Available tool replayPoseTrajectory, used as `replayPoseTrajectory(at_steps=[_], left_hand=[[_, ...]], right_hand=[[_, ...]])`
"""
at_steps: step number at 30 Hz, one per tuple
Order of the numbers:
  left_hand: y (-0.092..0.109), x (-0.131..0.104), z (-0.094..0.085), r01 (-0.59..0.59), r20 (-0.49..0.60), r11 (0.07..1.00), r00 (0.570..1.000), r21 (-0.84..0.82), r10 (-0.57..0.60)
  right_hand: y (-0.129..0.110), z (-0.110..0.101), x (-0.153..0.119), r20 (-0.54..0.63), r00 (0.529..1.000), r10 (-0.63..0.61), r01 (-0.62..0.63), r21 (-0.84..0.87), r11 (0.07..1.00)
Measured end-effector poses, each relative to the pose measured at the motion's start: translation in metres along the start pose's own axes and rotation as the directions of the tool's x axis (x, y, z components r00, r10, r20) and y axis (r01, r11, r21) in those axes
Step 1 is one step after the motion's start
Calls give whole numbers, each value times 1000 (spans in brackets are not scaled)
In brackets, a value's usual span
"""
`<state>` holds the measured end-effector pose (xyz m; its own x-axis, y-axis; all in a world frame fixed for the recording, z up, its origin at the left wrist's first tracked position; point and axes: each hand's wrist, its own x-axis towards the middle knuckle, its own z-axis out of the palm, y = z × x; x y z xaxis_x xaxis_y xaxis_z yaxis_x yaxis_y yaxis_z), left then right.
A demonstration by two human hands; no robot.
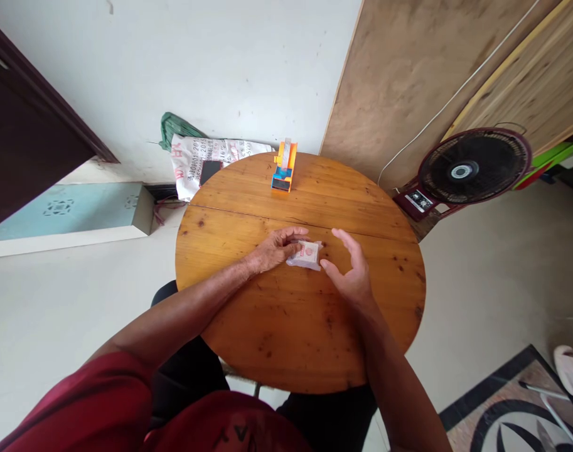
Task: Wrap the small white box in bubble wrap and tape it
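A small white box with red print (309,252), wrapped in clear plastic, lies flat near the middle of the round wooden table (286,339). My left hand (277,248) grips its left side, the thumb over the top and the fingers along the far edge. To the right of the box, my right hand (354,273) is open, thumb and fingers spread apart in a curve. Its thumb tip comes close to the box's right edge; whether they touch I cannot tell. An orange and blue tape dispenser (284,166) with a roll of clear tape stands at the table's far edge.
Behind the table, a printed white sack (230,150) and a green bag (177,130) lean at the wall. A dark fan (460,171) stands to the right. On the left floor is a long pale blue box (74,210). A slipper (568,370) lies far right.
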<state>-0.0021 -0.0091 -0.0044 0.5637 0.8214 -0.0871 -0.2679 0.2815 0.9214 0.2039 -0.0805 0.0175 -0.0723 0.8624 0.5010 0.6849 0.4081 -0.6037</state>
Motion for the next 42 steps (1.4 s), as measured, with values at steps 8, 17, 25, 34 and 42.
replayPoseTrajectory(at_steps=[8,17,25,34,42], left_hand=[[0,1,1,-6,18,1000,1000,-12,6],[6,-3,0,24,40,1000,999,7,-25],[16,3,-13,-64,-236,997,969,37,71],[14,-2,-6,-24,-84,989,996,143,37],[7,0,-5,-7,45,994,999,110,2]], right_hand=[[13,7,3,196,981,5,4,-44,999],[3,1,2,247,968,35,-27,-38,999],[-6,-15,7,241,969,48,-60,44,997],[-2,-6,5,343,939,36,-36,-7,999],[5,5,1,238,971,-5,16,-41,999]])
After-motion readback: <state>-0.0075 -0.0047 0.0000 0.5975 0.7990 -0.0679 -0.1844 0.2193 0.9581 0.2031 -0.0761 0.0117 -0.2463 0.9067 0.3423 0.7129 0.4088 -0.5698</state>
